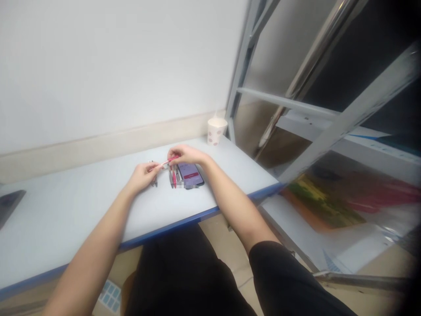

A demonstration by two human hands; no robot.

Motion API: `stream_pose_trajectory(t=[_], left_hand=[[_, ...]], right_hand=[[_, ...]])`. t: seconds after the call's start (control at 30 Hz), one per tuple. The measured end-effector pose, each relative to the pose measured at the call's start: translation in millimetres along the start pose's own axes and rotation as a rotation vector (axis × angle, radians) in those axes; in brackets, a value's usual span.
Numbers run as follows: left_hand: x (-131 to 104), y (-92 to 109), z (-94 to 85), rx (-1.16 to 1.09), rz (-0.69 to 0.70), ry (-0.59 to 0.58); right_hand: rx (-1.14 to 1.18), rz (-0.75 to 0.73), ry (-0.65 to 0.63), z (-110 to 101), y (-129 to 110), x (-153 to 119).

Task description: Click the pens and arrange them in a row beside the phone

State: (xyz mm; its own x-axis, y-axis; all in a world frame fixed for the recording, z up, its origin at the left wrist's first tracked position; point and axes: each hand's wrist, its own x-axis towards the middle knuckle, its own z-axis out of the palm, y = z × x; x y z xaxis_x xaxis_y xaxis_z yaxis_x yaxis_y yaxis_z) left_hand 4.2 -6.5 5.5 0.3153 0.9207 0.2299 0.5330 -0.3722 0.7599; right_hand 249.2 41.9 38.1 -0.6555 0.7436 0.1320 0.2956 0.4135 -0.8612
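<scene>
Between my hands, above the table, is a slim pen point(166, 162) with a red part at its right end and a pale part at its left. My left hand point(144, 175) pinches the pale end. My right hand point(184, 155) has its fingers closed on the red end. Just below them on the table lie a red pen point(174, 179) and dark pens beside it. More dark pen parts point(155, 181) show by my left fingertips. A phone point(191, 175) with a lit screen lies right of the pens, partly behind my right hand.
A spotted paper cup point(215, 131) stands at the table's back right corner. A dark flat object point(10, 204) lies at the far left. The white table point(82, 210) has a blue front edge, and a metal frame point(241, 66) rises at the right.
</scene>
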Motion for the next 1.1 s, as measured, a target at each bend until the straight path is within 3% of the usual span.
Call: stream_pose_trajectory(t=[0.07, 0.17, 0.3, 0.43, 0.57, 0.67, 0.93, 1.1], left_hand=[[0, 2, -0.6, -0.03, -0.012, 0.0], [-1, 4, -0.7, -0.049, -0.024, -0.004], [0, 3, 0.2, -0.07, -0.022, -0.01], [0, 0, 0.2, -0.048, -0.032, 0.009], [0, -1, -0.4, -0.05, -0.024, 0.016], [0, 0, -0.5, -0.064, -0.022, 0.039], [1, 8, -2.9, -0.331, -0.041, -0.08], [1, 11, -5.4, -0.574, -0.124, -0.143]], right_hand=[[0.034, -0.016, 0.027, 0, 0, 0], [0.042, -0.003, -0.037, -1, 0, 1], [0.065, -0.01, 0.042, -1, 1, 1], [0.04, 0.0, -0.021, -1, 1, 1], [0.068, -0.028, 0.062, -2, -1, 0], [0.09, 0.015, 0.033, -4, -3, -1], [0.653, -0.104, 0.204, 11, 2, 7], [0.789, -0.147, 0.328, 17, -2, 13]])
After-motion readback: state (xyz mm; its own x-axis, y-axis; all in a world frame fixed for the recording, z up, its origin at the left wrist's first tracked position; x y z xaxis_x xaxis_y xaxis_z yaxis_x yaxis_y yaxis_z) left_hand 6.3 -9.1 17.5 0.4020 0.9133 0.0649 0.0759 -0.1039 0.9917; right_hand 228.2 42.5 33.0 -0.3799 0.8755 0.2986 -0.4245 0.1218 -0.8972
